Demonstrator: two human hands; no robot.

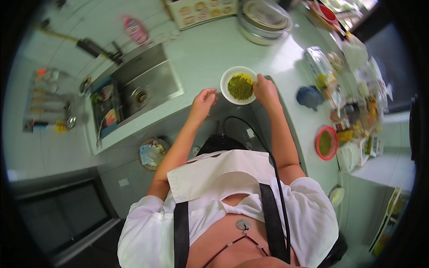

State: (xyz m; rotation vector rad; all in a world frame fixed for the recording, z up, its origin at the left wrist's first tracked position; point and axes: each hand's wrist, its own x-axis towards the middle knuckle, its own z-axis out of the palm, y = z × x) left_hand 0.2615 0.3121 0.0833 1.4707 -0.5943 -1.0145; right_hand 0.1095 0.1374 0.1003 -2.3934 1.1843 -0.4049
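Observation:
A white round bowl [224, 85] is at the front edge of the pale counter, tilted slightly so that its contents show. Small green beans [240, 88], which look like mung beans, lie in it, with some yellow grains at the far side. My right hand [267, 91] grips the bowl's right rim with thumb and fingers. Just left of the bowl is my left hand [204, 102], apart from the rim. Its fingers are loosely curled and a little apart, with nothing visible in them.
A steel sink [149, 80] with a dark rack [103, 100] lies left. Stacked bowls [264, 22] and a pink bottle [134, 30] stand at the back. Along the right counter are a red bowl [317, 144] of green beans, a blue bag [309, 97] and several packages. A bin [153, 153] stands below.

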